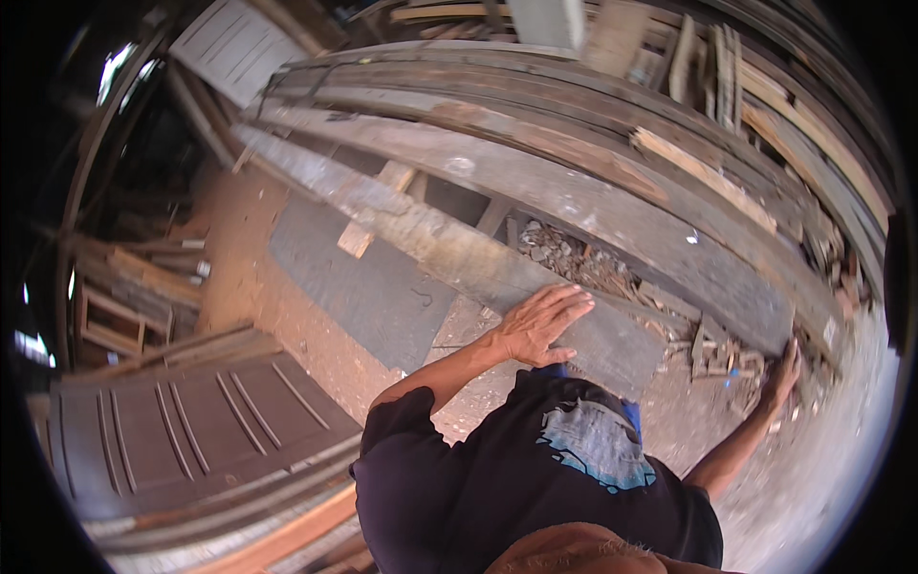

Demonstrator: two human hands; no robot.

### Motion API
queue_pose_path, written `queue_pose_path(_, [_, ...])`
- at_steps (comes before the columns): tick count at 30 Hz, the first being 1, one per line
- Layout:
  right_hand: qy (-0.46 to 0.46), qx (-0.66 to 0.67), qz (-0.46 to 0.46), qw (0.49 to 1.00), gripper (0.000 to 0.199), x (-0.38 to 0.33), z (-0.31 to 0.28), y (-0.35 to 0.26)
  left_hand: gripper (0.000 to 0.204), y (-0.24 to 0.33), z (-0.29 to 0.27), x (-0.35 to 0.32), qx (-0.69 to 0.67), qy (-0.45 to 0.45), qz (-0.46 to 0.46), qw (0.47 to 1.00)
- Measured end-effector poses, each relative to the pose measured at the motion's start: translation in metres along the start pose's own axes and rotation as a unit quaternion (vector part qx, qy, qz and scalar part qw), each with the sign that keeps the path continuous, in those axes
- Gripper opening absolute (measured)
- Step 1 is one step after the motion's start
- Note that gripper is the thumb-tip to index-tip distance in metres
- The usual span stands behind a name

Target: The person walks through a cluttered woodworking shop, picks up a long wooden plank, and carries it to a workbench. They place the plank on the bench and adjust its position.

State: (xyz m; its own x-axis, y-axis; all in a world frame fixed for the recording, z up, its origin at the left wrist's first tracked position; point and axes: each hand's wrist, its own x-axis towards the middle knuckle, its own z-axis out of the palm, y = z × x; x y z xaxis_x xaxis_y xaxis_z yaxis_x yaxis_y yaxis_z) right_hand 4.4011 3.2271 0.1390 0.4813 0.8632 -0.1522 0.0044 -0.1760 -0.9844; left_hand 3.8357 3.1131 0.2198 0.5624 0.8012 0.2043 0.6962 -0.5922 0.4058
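My left hand [543, 323] lies flat on a long weathered plank [449, 251], its fingers stretched out and the thumb apart. This plank runs from the far left toward my body. Out to the right, my right hand [784, 371] is at the near end of a second, wide grey board [612, 215], fingers extended against or just beside that end; exact contact is hard to tell. Nothing is gripped in either hand. In the gap between the two boards sit wood scraps and chips [574, 256]. A short wood block [356, 238] juts from under the nearer plank.
More long boards [497, 110] are stacked behind, with upright offcuts [722, 77] at the back right. A dark panelled door [191, 430] lies on timber at lower left. A grey sheet [363, 282] covers part of the dirt floor. A pale panel [234, 48] leans at far left.
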Motion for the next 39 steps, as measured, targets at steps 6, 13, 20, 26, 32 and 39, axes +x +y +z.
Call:
queue_pose_path(6, [-0.172,0.152,0.111,0.967,0.054,0.043,-0.009,-0.009,0.066,0.023,0.008,0.008,-0.060,0.090,-0.175,0.979])
queue_pose_path(13, [-0.228,0.015,0.003,0.974,0.053,0.060,-0.025,-0.009,0.043,0.167,0.064,0.125,-0.423,0.135,-0.071,0.893])
queue_pose_path(20, [-0.362,-0.301,-0.203,0.859,0.047,0.040,-0.021,-0.109,0.055,0.191,0.229,0.214,-0.726,0.110,-0.184,0.654])
queue_pose_path(26, [-0.342,-0.310,-0.336,0.821,0.054,0.026,-0.008,-0.122,0.091,0.143,0.250,0.259,-0.873,0.302,-0.108,0.367])
queue_pose_path(32, [-0.305,-0.393,-0.426,0.756,0.056,0.011,0.011,-0.111,0.103,0.118,0.252,0.279,-0.876,0.359,-0.014,0.323])
queue_pose_path(39, [-0.286,-0.412,-0.420,0.757,0.052,0.011,0.017,-0.110,0.090,0.106,0.258,0.263,-0.818,0.389,-0.100,0.412])
